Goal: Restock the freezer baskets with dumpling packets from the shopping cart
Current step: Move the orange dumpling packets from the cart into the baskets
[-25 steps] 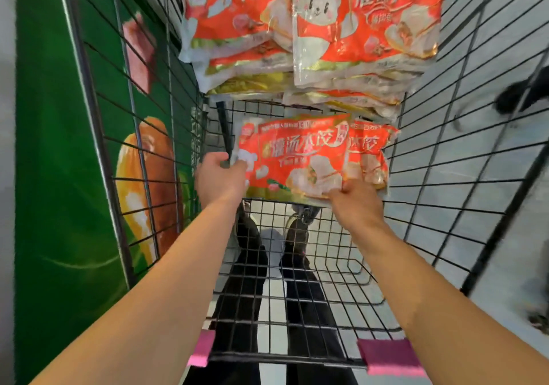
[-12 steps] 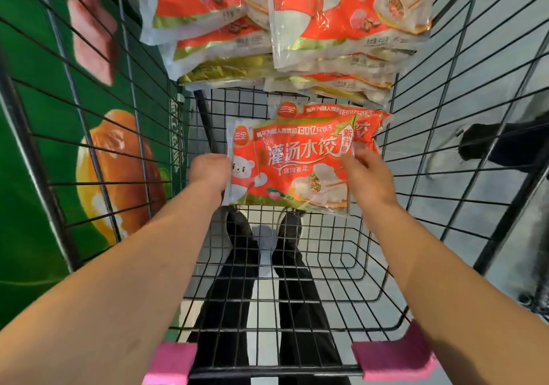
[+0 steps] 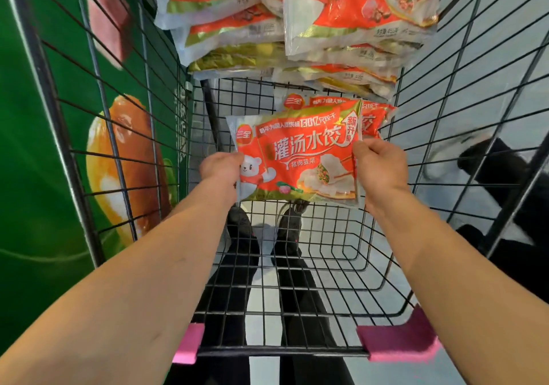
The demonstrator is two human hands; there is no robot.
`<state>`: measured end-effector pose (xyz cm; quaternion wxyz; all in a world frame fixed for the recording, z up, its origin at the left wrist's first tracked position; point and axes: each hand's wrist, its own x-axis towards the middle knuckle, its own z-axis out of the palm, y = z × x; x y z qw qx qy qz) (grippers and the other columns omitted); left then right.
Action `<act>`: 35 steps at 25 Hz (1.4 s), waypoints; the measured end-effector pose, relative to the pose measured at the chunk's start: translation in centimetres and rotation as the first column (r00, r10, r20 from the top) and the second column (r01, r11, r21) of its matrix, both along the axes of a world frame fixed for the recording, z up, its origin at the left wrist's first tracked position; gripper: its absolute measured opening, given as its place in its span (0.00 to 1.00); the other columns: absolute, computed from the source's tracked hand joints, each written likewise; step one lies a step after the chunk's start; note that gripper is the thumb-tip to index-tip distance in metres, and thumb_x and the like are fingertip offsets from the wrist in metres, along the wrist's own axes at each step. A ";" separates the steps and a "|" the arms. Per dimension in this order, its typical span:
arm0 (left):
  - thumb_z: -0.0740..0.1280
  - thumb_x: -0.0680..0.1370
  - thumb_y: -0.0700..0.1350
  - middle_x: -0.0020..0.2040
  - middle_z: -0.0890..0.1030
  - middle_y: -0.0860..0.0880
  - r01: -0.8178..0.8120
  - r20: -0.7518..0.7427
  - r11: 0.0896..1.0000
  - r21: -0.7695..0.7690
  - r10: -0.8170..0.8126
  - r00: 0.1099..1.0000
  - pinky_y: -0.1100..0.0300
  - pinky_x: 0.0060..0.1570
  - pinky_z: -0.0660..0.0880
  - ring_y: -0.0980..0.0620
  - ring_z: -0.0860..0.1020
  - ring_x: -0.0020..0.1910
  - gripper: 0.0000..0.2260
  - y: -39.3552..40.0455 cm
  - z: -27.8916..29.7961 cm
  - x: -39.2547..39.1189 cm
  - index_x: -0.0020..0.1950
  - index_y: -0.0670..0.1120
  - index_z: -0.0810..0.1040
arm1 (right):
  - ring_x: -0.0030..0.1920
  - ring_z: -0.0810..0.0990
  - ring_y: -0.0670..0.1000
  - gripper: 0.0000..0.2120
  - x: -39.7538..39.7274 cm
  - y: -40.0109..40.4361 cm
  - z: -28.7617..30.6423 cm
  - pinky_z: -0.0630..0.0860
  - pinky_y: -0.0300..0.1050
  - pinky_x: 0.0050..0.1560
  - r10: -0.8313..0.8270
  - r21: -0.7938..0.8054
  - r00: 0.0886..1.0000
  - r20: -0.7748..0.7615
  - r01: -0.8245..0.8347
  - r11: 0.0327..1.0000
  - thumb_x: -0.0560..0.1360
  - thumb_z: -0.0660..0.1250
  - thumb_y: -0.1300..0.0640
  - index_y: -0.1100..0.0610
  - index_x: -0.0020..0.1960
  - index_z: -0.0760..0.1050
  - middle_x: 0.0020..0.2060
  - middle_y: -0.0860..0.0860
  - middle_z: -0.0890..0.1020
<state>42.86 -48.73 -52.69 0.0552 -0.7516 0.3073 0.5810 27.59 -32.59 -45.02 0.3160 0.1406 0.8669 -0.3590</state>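
Both hands hold one dumpling packet [image 3: 297, 161] inside the shopping cart [image 3: 297, 265], above its wire floor and about in the middle between the two side walls. The left hand [image 3: 221, 169] grips the left edge of the packet, with the fingers curled behind it. The right hand [image 3: 378, 166] pinches the right edge, and its thumb lies on the front of the packet. The hands are apart, one at each short side, and the packet is stretched flat between them with the printed red front turned to the camera.

Just behind this packet a second packet [image 3: 371, 117] of the same kind shows at the upper right; I cannot tell if the right hand holds it too. At the far end of the cart a pile of packets [image 3: 297, 28] lies in several layers, from the left wall to the right wall.

Through the wire floor, black trousers and dark shoes [image 3: 292, 218] are visible. Two pink pads [image 3: 398, 343] sit on the near rim of the cart. Outside the left wall stands a green panel [image 3: 35, 147] with a food picture.
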 end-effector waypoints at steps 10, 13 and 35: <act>0.69 0.75 0.35 0.45 0.85 0.44 0.151 -0.167 0.972 0.180 -0.121 0.978 0.59 0.35 0.78 0.49 0.82 0.38 0.04 3.5 1.6 0.9 0.45 0.44 0.80 | 0.43 0.81 0.58 0.12 1.1 2.1 0.7 0.78 0.49 0.45 0.122 0.204 0.990 -0.066 -0.106 0.973 0.77 0.60 0.57 0.57 0.42 0.80 0.41 0.56 0.84; 0.74 0.70 0.34 0.44 0.85 0.42 0.203 -0.114 0.975 0.086 -0.192 0.975 0.48 0.46 0.82 0.45 0.84 0.42 0.07 4.1 1.7 1.3 0.37 0.43 0.79 | 0.46 0.81 0.59 0.12 1.9 2.7 0.5 0.77 0.49 0.47 0.123 0.222 0.990 -0.073 -0.104 0.970 0.78 0.60 0.58 0.60 0.45 0.81 0.42 0.57 0.83; 0.73 0.73 0.45 0.56 0.81 0.33 -0.313 -0.533 0.942 -0.122 0.204 0.821 0.34 0.55 0.76 0.35 0.81 0.52 0.16 6.0 31.5 11.6 0.53 0.34 0.79 | 0.42 0.85 0.55 0.07 1.7 3.4 24.5 0.83 0.52 0.45 0.175 -0.269 0.984 0.006 -0.167 0.948 0.76 0.69 0.60 0.65 0.48 0.80 0.43 0.58 0.86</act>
